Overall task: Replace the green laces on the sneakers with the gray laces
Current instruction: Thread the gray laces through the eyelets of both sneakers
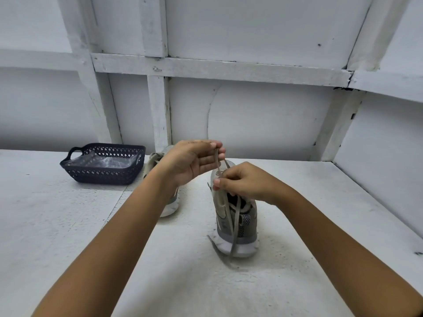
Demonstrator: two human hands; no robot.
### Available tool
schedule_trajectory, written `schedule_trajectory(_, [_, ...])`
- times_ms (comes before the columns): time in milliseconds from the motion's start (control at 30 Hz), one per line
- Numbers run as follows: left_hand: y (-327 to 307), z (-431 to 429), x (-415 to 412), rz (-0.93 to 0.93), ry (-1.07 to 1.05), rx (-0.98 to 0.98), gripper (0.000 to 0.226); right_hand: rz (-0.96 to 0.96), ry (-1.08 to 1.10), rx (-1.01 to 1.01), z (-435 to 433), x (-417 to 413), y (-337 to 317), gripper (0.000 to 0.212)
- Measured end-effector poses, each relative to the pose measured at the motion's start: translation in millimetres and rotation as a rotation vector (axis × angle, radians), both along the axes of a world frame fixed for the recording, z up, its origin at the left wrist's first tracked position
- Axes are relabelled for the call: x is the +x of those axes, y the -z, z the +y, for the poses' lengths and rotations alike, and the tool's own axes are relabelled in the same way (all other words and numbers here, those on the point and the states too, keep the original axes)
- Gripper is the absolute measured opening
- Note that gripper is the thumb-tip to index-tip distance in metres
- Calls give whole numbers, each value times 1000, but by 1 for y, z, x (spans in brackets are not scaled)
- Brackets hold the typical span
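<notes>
You are threading a gray lace into the second of two sneakers, it seems; no green lace is visible. At the bench's (68, 225) far left sits a dark lattice basket (100, 176) lined with crumpled clear plastic (103, 162); you cannot tell what else it holds. Just right of it, the left sneaker (170, 207) stands mostly hidden behind your left hand (190, 163), whose thumb and forefinger pinch the raised gray lace (217, 160), other fingers straight. Your right hand (247, 183) curls its fingers around the lace at the upper eyelets of the right sneaker (240, 227), mid-bench, heel toward you, loose ends trailing down. Next, probably, draw the slack through evenly.
</notes>
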State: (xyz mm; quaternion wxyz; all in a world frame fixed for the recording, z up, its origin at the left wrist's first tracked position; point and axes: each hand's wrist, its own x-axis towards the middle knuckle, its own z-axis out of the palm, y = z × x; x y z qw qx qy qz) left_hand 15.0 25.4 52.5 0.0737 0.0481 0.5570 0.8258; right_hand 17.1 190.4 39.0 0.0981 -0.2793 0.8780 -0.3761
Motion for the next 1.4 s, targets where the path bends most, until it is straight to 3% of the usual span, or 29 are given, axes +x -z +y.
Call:
schedule_trajectory(67, [3, -2, -4, -5, -41, 60, 14, -45, 31, -79, -5, -2, 2, 25])
schedule_trajectory(133, [11, -2, -7, -38, -48, 118, 13, -155, 94, -279, -9, -7, -2, 26])
schedule_trajectory(267, [32, 1, -4, -89, 119, -53, 25, -333, 221, -671, -9, -22, -23, 27])
schedule_trajectory(400, [42, 1, 1, -58, 227, -45, 24, -416, 303, -808, -9, -40, -34, 27])
schedule_trajectory(667, [43, -19, 2, -46, 286, -51, 22, -472, 365, -901, -14, -64, -37, 26])
schedule_trajectory(733, [43, -20, 3, -71, 251, -8, 22, -455, 351, -811, -14, -65, -35, 21])
schedule_trajectory(833, [46, -18, -4, -129, 95, 107, 21, -347, 307, -400, -13, -58, -27, 19])
schedule_trajectory(967, [52, -13, -16, -221, -175, 193, 17, 107, 313, 300, -14, -47, -7, 42])
schedule_trajectory(1033, [55, -9, -20, -257, -266, 139, 14, 258, 376, 453, -17, -42, 8, 55])
schedule_trajectory(1167, [62, 2, -24, -247, -284, 49, 14, 214, 427, 484, -21, -34, 29, 52])
schedule_trajectory(1233, [66, 7, -24, -224, -267, 21, 15, 142, 443, 348, -20, -37, 35, 42])
schedule_trajectory(1400, [75, 11, -26, -114, -282, -117, 20, 10, 433, 43, -10, -48, 50, 45])
